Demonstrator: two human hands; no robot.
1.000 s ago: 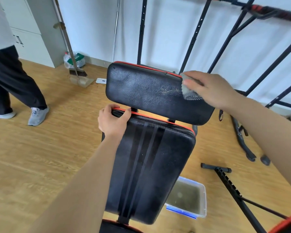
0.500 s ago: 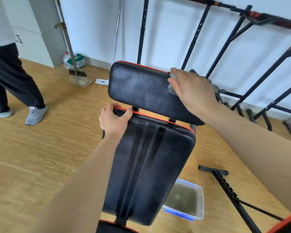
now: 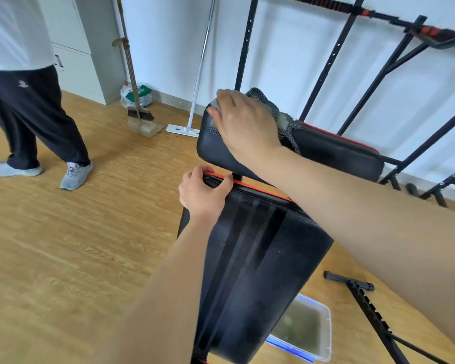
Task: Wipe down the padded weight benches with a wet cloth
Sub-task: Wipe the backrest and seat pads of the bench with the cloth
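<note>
Right hand (image 3: 244, 122) presses cloth (image 3: 283, 119) on upper pad (image 3: 334, 153); left hand (image 3: 200, 195) grips lower pad (image 3: 260, 258).

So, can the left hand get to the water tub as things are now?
Probably not directly. The left hand grips the far edge of the seat pad, and the water tub sits on the floor on the pad's other side, partly hidden by it.

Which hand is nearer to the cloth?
Right. The right hand presses the cloth on the upper pad; the left hand grips the lower pad by its edge, apart from it.
</note>
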